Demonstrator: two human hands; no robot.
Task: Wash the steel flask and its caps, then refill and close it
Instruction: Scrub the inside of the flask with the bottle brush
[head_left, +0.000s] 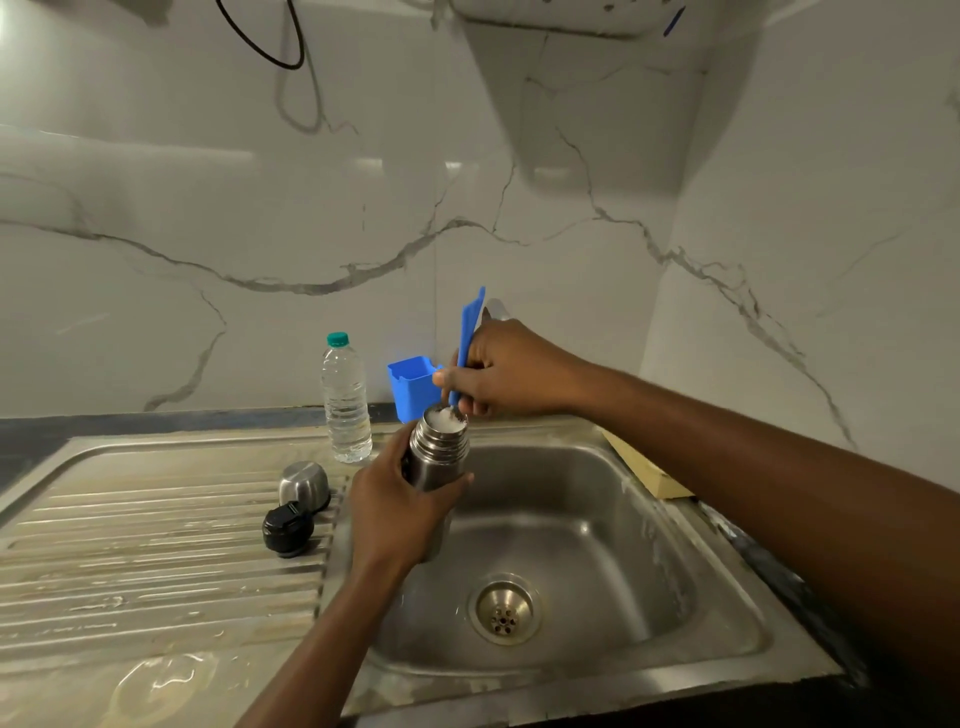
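My left hand (400, 512) grips the steel flask (435, 457) upright over the left side of the sink basin (597, 530). The flask's mouth is open and white foam shows inside it. My right hand (506, 371) holds the blue brush handle (470, 338), whose lower end goes down into the flask's mouth. The steel outer cap (304, 486) and the black inner cap (287, 527) lie side by side on the ribbed drainboard (156, 551), left of the flask.
A clear plastic water bottle (345, 400) with a teal lid stands at the back of the drainboard. A blue plastic holder (413, 387) sits by the wall behind the flask. A yellow sponge (649, 470) lies at the sink's right rim. The drain (503, 610) is open.
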